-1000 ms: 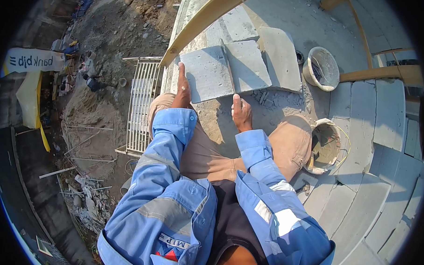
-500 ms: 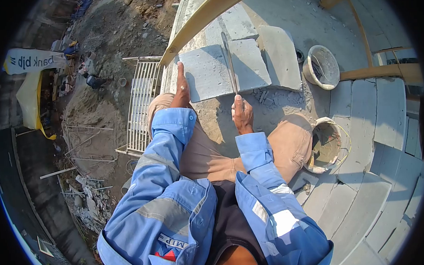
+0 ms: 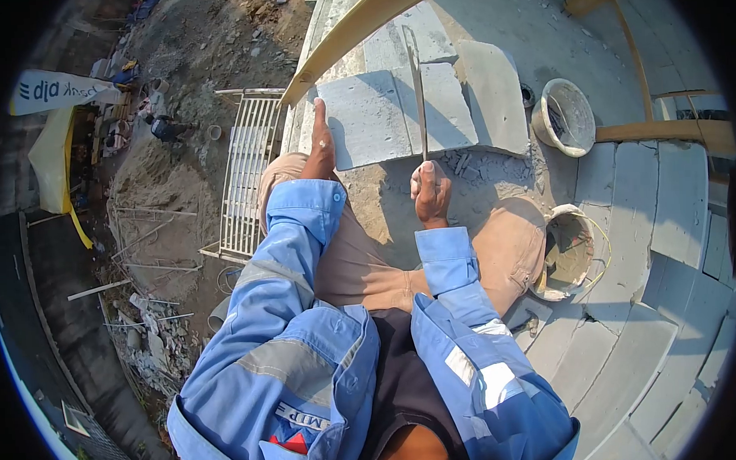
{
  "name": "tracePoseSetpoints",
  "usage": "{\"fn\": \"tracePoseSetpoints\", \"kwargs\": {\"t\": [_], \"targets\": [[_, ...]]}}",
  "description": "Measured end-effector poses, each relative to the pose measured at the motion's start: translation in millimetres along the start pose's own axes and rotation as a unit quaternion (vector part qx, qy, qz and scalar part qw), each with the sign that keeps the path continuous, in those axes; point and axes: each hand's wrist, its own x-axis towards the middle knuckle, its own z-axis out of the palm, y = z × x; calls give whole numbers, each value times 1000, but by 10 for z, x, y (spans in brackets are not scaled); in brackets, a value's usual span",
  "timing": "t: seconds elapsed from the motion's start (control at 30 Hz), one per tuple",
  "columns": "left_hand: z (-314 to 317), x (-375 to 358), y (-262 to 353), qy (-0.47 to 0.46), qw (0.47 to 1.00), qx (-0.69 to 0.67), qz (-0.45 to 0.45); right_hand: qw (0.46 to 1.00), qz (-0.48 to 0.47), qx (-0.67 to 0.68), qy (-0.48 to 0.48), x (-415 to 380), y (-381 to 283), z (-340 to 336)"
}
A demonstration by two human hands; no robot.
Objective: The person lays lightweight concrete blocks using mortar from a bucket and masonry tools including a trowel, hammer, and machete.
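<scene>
My left hand [image 3: 322, 147] rests against the left edge of a grey block [image 3: 364, 121], its thumb or fingers pointing up along the side. My right hand [image 3: 431, 192] is closed around the near end of a long thin metal tool [image 3: 419, 98]. The tool stretches away from me over a second grey block [image 3: 441, 106], just right of the first. Whether its edge touches that block I cannot tell. Farther right lies a broken-edged slab [image 3: 493, 100]. Grey rubble [image 3: 483, 167] lies in front of the blocks.
A white bucket [image 3: 563, 118] stands at the right, and a second bucket [image 3: 570, 251] beside my right knee. A metal grille [image 3: 252, 173] is at the left ledge. A wooden beam [image 3: 353, 28] crosses the top. A distant person [image 3: 168, 129] is on the ground below.
The tool has shifted right and now points more nearly straight ahead. My right hand has moved slightly right with it. My left hand remains at the block's edge; the view has shifted slightly.
</scene>
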Motion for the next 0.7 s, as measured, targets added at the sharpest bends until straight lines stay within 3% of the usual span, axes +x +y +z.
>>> {"fn": "tracePoseSetpoints", "kwargs": {"t": [0.07, 0.13, 0.2, 0.3, 0.4, 0.47, 0.53, 0.6, 0.67, 0.7], "targets": [[16, -16, 67, 11, 1000, 23, 12, 1000, -26, 11, 7, 35, 280, 14], [59, -31, 74, -20, 1000, -11, 1, 990, 41, -132, -8, 170, 586, -19], [137, -56, 169, -37, 999, -22, -1, 995, 26, -91, 12, 162, 448, 10], [36, 5, 51, -28, 999, -26, 5, 994, 98, -42, 11, 49, 276, 24], [-9, 79, -12, -10, 1000, -24, -1, 1000, -22, 2, 10, -11, 89, 17], [-9, 51, 21, -12, 1000, -23, -6, 999, -32, 11, 15, -7, 199, 30], [64, -5, 44, -23, 999, -24, -10, 995, 70, -72, -10, 113, 525, -12], [81, -17, 78, -33, 999, -34, 24, 994, 61, -92, 1, 114, 394, 16], [34, -45, 21, -10, 1000, -17, 21, 992, 122, -16, 16, -8, 210, 38], [11, -56, -11, -2, 1000, -10, 18, 997, 74, 30, 8, -28, 193, 39]]}}
